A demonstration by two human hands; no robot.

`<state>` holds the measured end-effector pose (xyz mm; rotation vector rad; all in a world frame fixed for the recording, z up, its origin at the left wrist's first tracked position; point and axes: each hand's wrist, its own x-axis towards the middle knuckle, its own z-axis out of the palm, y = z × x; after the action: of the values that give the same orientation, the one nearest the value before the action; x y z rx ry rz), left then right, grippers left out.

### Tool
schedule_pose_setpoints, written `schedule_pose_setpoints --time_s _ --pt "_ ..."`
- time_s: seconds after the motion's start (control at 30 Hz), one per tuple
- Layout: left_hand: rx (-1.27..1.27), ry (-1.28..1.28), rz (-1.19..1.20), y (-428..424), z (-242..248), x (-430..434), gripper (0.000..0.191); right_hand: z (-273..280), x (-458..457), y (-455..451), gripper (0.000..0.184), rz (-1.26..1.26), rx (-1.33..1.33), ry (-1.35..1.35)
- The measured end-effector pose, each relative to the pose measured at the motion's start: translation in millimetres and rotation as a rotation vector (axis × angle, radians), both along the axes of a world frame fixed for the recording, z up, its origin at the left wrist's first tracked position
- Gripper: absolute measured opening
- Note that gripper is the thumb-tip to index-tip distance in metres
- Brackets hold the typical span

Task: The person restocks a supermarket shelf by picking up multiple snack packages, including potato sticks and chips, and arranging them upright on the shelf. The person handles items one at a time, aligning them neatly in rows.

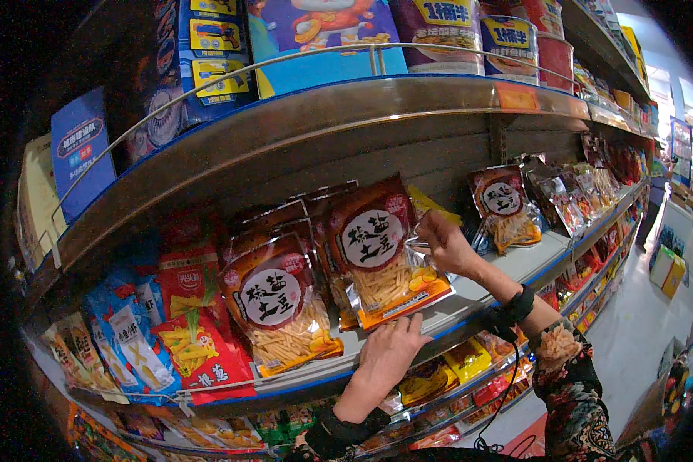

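My right hand (446, 241) pinches the upper right edge of a clear-and-brown bag of potato sticks (381, 254), which stands tilted on the middle shelf. Below it, my left hand (394, 349) rests at the shelf's front edge, its fingertips by the bag's bottom edge; whether they grip it I cannot tell. A similar bag of potato sticks (283, 306) leans just to the left, with more such bags behind both. Another potato stick bag (503, 202) stands further right on the same shelf.
Red snack bags (205, 352) and blue snack bags (136, 346) stand at the left. A wire rail (375, 49) edges the upper shelf, which bears instant noodle tubs (509, 46). Lower shelves hold yellow packets (466, 358). A carton (667, 271) and a person (654, 196) are in the aisle.
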<state>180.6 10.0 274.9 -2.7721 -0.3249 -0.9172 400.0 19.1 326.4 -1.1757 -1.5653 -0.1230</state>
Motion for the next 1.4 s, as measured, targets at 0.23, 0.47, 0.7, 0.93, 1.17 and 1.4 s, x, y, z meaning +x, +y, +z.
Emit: schedule_pose_setpoints --time_s 0.23,0.47,0.7,0.93,1.17,1.4 --pt "0.019 -0.225 -0.170 7.3 -9.3 -4.3 0.043 -17.4 -7.0 0.5 0.017 -0.089 -0.061 -0.076" --pt "0.016 -0.184 0.041 0.9 -3.3 -9.5 0.038 -28.2 -24.1 -8.1 0.021 -0.068 -0.120 -0.213" --pt "-0.105 -0.076 -0.043 6.3 2.8 -11.6 0.039 1.3 62.1 -24.2 0.017 -0.259 0.015 -0.063" --pt "-0.294 -0.045 -0.164 10.7 11.0 -19.0 0.039 -13.2 255.5 -69.7 0.066 -1.138 -0.374 0.060" --pt "-0.707 -0.080 -0.148 24.6 21.4 -26.1 0.044 -43.5 289.8 -77.0 0.061 -0.620 -0.175 0.251" --pt "-0.642 0.023 -0.035 26.6 22.6 -26.0 0.059 -11.2 243.1 -99.3 0.050 -0.483 -0.169 0.302"
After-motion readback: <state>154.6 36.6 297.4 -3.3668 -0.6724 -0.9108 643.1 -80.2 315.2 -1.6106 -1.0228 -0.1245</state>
